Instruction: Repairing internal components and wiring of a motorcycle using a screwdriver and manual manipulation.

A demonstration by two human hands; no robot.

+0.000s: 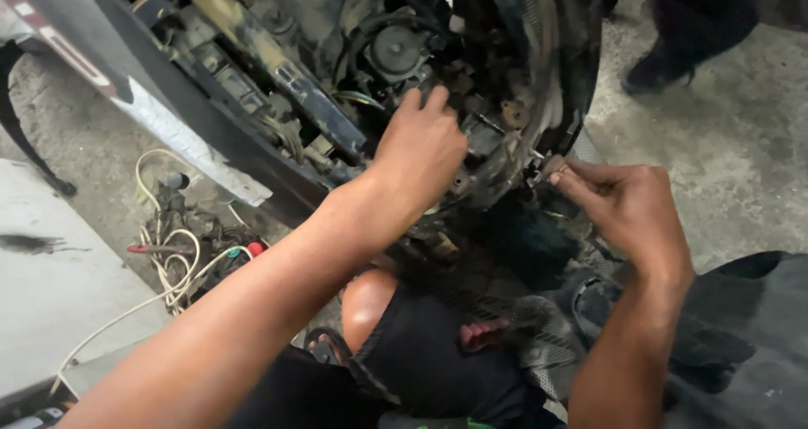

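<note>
- The left hand (421, 147) is pushed into the exposed engine bay (404, 67) of a scooter, fingers curled together against the greasy parts just below a round black housing (396, 50); whether it grips anything there I cannot tell, since the fingertips are hidden behind the knuckles.
- The right hand (627, 206) sits just to the right of the engine, at the lower right edge of the opening, thumb and forefinger pinched tight on a small metal piece (549, 168) that pokes toward the machinery. What kind of piece it is, I can't make out.
- The two hands are near each other but apart, with dark, oily engine parts between them.
- A black body panel (168, 92) of the scooter runs slanting from the upper left down toward the left forearm, with a pale strip along its edge.
- On the concrete floor (724, 143) at the left lies a tangle of white wires (168, 261) with a few small tools, one with a red handle (147, 249).
- The person's bare knee (366, 298) shows below the engine, between the forearms, with dark clothing around it.
- At the top right corner another person's dark shoe (652, 71) stands on the floor, well apart from the hands.
</note>
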